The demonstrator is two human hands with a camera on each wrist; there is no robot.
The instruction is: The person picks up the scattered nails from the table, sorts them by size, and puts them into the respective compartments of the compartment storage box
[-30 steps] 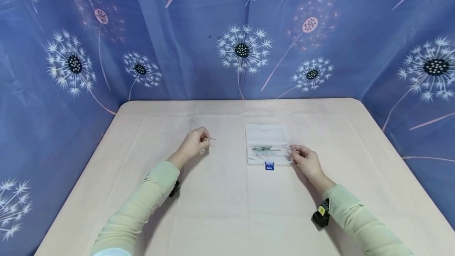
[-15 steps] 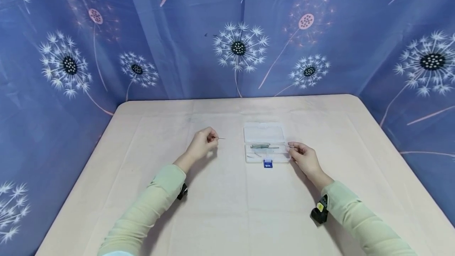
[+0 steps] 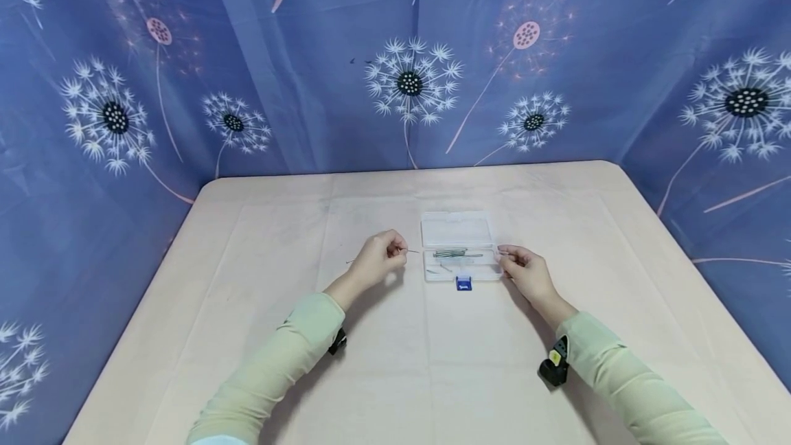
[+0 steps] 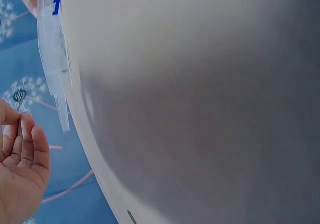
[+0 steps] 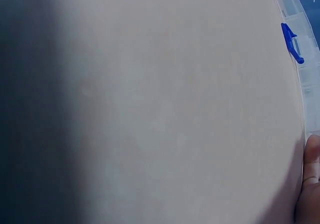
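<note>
My left hand (image 3: 378,261) pinches a thin, nail-like metal piece (image 3: 413,250) between thumb and fingertips, just left of the clear plastic box (image 3: 426,270). In the left wrist view that hand (image 4: 22,169) shows its palm and curled fingers. My right hand (image 3: 530,277) holds the box's right end between thumb and fingers. The box lies with its lid (image 3: 456,229) folded back and its blue latch (image 3: 463,283) hanging in front. Several slim metal rods (image 3: 451,253) lie in the rear compartment, with smaller pieces (image 3: 445,267) in the front one.
Another thin metal piece (image 3: 350,261) lies on the pale table cloth (image 3: 383,376), left of my left hand. A blue dandelion-print curtain (image 3: 321,88) stands round the table's back and sides. A black wrist camera (image 3: 554,366) sits under the right sleeve.
My left hand has moved right, toward the box, carrying the thin metal piece. The loose piece on the cloth now shows behind it. My right hand keeps its hold on the box.
</note>
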